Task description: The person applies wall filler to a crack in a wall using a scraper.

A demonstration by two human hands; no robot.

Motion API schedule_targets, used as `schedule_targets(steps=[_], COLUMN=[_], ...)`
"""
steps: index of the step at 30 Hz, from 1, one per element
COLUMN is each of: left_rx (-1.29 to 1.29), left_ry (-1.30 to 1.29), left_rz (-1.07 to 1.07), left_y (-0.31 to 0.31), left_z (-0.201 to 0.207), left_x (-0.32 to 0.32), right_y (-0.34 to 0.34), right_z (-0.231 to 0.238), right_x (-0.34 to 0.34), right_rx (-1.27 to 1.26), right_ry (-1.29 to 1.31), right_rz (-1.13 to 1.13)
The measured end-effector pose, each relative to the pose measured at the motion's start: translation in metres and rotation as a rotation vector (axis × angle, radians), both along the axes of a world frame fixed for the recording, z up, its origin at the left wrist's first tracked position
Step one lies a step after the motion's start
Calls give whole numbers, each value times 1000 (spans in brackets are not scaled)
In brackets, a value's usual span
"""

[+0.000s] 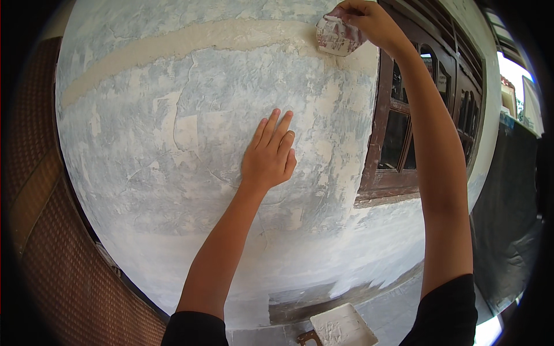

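High up near the window, my right hand point(372, 23) grips a maroon putty spreader point(340, 36) smeared with white paste. Its lower edge lies against the wall, at the right end of a cream band of filler point(231, 39) that arcs across the upper part. My left hand point(268, 150) rests on the wall point(219, 138) in the middle, palm toward it and fingers stretched out, holding nothing. Around it the surface is patchy grey and white, with thin cracks and ridges.
A brown wooden window point(398, 132) with glass panes stands to the right. Low down sits a white putty-covered tray point(343, 327) beside a small brown piece point(309, 337). Woven brown panelling point(86, 259) runs along the left, and a dark sheet point(508, 213) hangs at far right.
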State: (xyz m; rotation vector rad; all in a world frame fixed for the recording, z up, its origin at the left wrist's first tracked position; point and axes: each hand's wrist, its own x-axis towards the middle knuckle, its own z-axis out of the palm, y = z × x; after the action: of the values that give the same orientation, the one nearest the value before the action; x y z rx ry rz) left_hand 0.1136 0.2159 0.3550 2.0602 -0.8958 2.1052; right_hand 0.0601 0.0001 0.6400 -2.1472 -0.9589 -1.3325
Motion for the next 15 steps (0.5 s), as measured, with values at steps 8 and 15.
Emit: schedule_targets(steps=[8, 15], left_rx=[0, 0], left_ry=[-9, -9], left_rz=[6, 6], left_y=[-2, -2], left_z=[0, 1], left_x=[1, 0], right_y=[8, 13], right_z=[17, 9], right_x=[13, 24], right_rx=[35, 43], right_ry=[67, -18], right_rz=[3, 33])
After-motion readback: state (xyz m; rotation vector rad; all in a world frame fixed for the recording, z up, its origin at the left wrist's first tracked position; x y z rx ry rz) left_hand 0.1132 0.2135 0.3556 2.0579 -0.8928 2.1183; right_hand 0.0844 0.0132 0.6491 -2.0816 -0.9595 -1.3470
